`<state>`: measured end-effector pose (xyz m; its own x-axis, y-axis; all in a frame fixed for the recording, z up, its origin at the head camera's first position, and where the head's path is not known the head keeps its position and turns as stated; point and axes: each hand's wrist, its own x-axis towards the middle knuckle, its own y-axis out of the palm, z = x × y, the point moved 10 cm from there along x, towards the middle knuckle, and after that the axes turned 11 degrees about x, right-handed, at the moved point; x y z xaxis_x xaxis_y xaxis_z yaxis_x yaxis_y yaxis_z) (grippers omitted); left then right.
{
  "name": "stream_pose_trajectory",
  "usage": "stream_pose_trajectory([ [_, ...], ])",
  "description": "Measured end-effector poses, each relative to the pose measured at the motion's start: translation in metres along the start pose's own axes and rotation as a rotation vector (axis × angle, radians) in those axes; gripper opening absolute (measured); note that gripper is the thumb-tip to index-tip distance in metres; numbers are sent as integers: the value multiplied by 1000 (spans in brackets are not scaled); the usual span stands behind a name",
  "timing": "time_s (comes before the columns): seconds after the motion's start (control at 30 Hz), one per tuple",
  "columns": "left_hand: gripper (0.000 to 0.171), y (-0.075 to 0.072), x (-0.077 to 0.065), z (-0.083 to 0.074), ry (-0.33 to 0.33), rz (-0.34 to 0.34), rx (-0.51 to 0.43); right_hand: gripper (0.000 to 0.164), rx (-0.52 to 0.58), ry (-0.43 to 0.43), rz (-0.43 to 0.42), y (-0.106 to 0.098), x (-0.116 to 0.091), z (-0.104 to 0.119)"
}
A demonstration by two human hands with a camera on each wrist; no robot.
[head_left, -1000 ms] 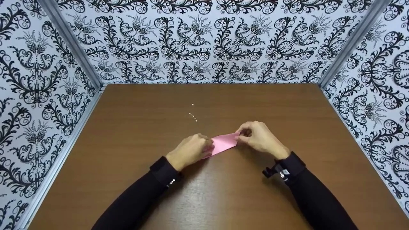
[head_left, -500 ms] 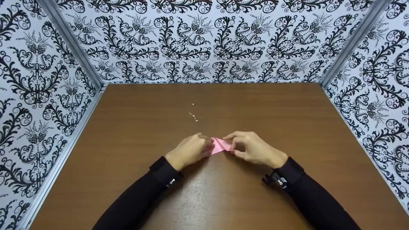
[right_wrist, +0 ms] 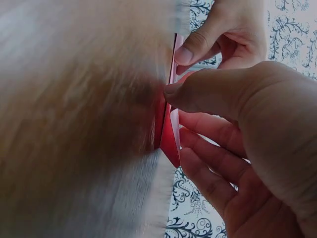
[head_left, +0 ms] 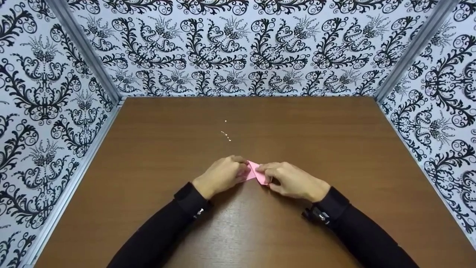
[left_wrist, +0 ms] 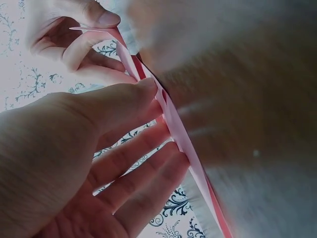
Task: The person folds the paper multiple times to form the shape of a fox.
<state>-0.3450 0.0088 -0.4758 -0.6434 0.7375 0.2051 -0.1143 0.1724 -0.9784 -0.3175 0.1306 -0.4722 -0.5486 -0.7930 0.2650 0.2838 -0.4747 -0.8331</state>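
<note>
Pinching the slantwise-folded right part of the pink paper (head_left: 261, 178) between thumb and fingers, my right hand (head_left: 295, 181) is working just beside my left hand (head_left: 221, 174), which is gripping the other end with bent fingers. The paper is lying between both hands on the brown tabletop (head_left: 178, 130). White specks (head_left: 229, 140) are showing farther back, and patterned walls (head_left: 223, 44) are standing behind and on both sides
</note>
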Motion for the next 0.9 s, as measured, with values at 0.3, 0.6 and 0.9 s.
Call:
stream_pose_trajectory([
  [0.3,16,-1,-1,-1,12,-39,28,15,-54,11,10,5,-1,0],
  [0.6,32,0,-1,-6,33,-2,81,37,-66,15,23,7,-1,3],
  [0.9,35,5,-2,-6,12,35,135,46,-101,31,36,9,-2,3],
])
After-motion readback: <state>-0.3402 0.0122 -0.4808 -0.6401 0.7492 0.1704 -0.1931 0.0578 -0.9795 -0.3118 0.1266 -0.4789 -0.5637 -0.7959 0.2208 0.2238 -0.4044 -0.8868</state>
